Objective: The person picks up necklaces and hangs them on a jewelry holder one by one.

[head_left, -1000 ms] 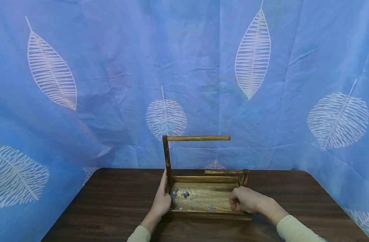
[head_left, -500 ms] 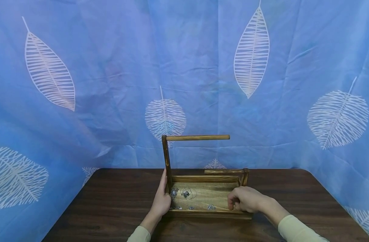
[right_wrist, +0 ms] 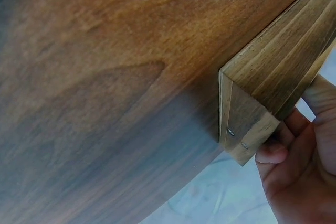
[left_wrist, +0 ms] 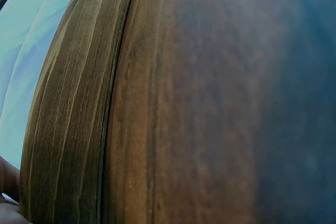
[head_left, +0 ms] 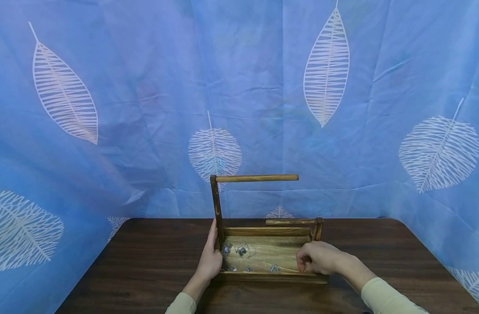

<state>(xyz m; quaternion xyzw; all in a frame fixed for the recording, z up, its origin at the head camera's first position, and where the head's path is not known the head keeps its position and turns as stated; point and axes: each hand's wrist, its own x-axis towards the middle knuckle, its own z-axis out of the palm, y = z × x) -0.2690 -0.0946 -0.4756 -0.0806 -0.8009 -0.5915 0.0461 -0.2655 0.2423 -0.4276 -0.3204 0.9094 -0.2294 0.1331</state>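
Note:
A brown wooden jewelry stand (head_left: 263, 232) rests on the table, with a low-walled tray base, a tall post and bar at the left and a shorter pair at the right. My left hand (head_left: 209, 261) holds its left end, fingers running up beside the tall post. At the front right corner, my right hand (head_left: 319, 257) grips the end wall with curled fingers; the right wrist view shows the thumb behind the front wall (right_wrist: 283, 61). A silvery chain (head_left: 242, 250) lies coiled in the tray, and a small silvery cluster (head_left: 275, 268) sits near the front wall.
The dark wood-grain table (head_left: 145, 261) extends on both sides of the stand. Behind it hangs a blue cloth (head_left: 255, 87) printed with white leaves. More silvery pieces (head_left: 226, 250) lie at the tray's left end.

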